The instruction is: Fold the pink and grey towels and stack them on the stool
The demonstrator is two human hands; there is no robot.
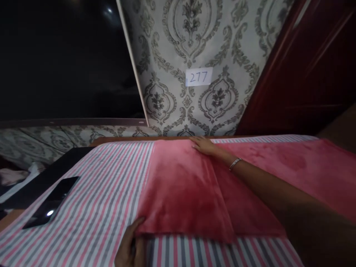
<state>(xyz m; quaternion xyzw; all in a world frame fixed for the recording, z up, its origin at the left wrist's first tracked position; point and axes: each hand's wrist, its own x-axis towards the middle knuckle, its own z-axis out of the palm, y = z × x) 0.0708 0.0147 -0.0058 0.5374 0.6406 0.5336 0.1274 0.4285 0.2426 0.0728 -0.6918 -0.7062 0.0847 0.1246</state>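
Observation:
A red plush cloth (178, 193) lies on a striped sheet, its left part folded over so that a layered edge runs down its middle. My left hand (130, 244) is at the near left corner of the folded part, with its fingers curled around that corner. My right hand (204, 145) rests flat on the far edge of the fold, fingers stretched to the left. The right arm crosses over the cloth and hides some of its right part.
The striped sheet (111, 185) covers the table. A dark phone (52, 202) lies on it at the left. Behind stand a patterned wall with a paper marked 277 (198, 76), a large black screen (63, 63) and a dark red panel (306, 74).

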